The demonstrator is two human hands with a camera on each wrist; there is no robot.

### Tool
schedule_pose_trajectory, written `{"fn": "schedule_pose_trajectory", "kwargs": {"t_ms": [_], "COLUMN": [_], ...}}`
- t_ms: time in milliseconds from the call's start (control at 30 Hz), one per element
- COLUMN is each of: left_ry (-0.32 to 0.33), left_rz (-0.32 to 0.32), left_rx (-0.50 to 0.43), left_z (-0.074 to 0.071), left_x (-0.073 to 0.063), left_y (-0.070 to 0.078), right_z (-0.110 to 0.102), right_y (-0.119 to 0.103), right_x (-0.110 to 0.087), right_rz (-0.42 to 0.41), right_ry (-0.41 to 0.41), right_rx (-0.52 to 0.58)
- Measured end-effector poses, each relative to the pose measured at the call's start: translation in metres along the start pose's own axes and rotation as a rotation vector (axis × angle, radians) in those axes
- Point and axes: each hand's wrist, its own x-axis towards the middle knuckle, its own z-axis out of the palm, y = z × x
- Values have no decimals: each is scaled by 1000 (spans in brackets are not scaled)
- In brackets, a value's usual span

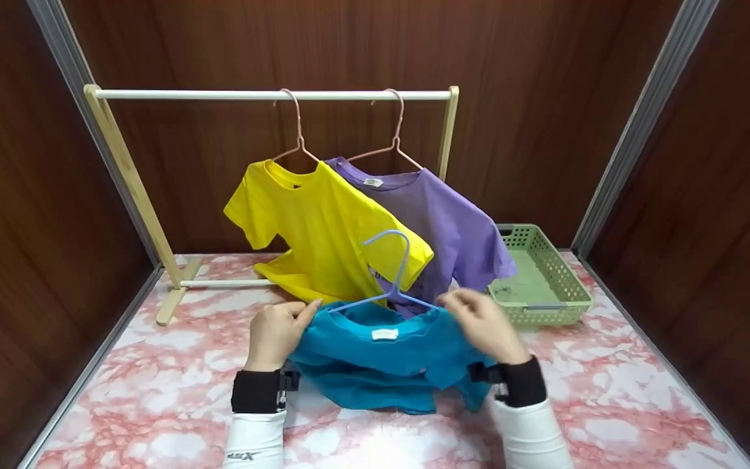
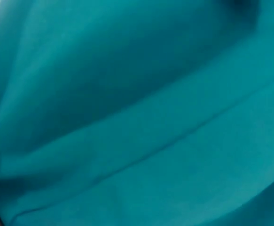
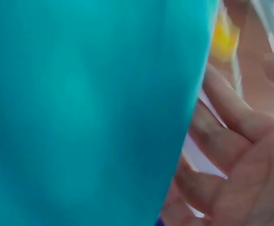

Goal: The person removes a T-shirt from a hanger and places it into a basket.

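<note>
A teal T-shirt (image 1: 381, 355) with a white neck label lies spread close over the table. Inside its neck is a blue-violet hanger (image 1: 394, 294), its hook standing upward. My left hand (image 1: 277, 332) pinches the shirt's left shoulder between thumb and fingers; in the left wrist view, teal cloth (image 2: 141, 117) fills nearly everything and the hand is hidden. My right hand (image 1: 484, 324), blurred, is at the right shoulder beside the hanger's arm. In the right wrist view its fingers (image 3: 221, 136) extend loosely behind the cloth edge, with the thumb apart from them.
Behind the shirt stands a rack with a white rail (image 1: 219, 95) and wooden legs. A yellow T-shirt (image 1: 316, 215) and a purple T-shirt (image 1: 453, 221) hang from it on pink hangers. A green perforated basket (image 1: 544, 316) sits at right. Brown panels (image 1: 694, 195) enclose the marbled table (image 1: 173, 404).
</note>
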Motion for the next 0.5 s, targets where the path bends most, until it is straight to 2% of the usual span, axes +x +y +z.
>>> {"fn": "schedule_pose_trajectory", "kwargs": {"t_ms": [67,133,200,267,367,500], "left_ry": [2,-9,-19,-13,74,246], "left_rz": [52,102,132,153,169,103], "left_rx": [-6,-11,-13,-22,-58,-181], "left_z": [1,2,3,4,8,12], "left_x": [0,0,0,0,0,2], "left_y": [4,8,11,13,11,3], "right_z": [13,27,40,49,55,48], "right_y": [-11,-20,-25,-28,-28,-24], "right_x": [-2,-5,-7,-8,-8,-4], "right_rz": [-71,-119,-159,-179,-204,-209], "right_ry": [-73,-114,-116,-84,-25,-13], "right_rx": [20,56,109,147,146,123]}}
